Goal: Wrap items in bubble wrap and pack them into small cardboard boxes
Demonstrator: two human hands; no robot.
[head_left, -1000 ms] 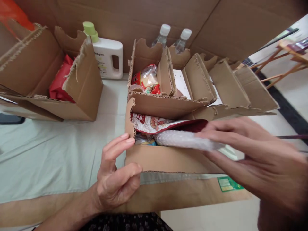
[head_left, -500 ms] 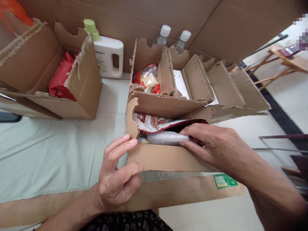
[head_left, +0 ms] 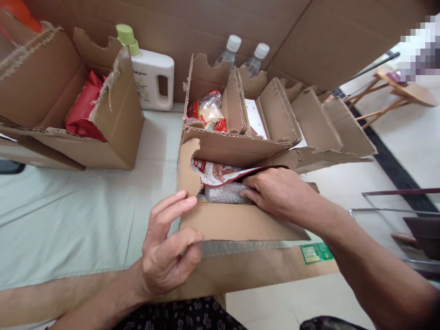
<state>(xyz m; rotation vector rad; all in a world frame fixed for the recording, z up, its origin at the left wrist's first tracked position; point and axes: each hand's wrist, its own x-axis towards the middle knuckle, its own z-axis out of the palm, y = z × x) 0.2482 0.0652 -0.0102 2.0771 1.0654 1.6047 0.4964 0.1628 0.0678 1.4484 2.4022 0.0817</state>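
Observation:
My right hand (head_left: 271, 190) reaches into the front compartment of a divided cardboard box (head_left: 240, 222). Its fingers are closed on the right end of a bubble-wrapped item (head_left: 225, 193), whose contents I cannot make out. The item lies low behind the front wall; part of my fingers is hidden. Against the compartment's back side leans a white and dark red printed food bag (head_left: 220, 173), touching my right hand. My left hand (head_left: 172, 243) holds the box's front left corner, index and middle fingertips over the edge, thumb at the outer front wall.
Behind, a red snack bag (head_left: 209, 112) fills one compartment, beside two capped bottles (head_left: 254, 64). A white jug (head_left: 156, 75) with a green cap stands left, near another carton (head_left: 120, 146) holding a red package (head_left: 85, 107). A wooden stool (head_left: 388, 91) stands right.
My right hand has moved left and deeper into the front compartment, and the bubble-wrapped item has shifted left and lower with it. My left hand stays at the corner. The view shifts slightly.

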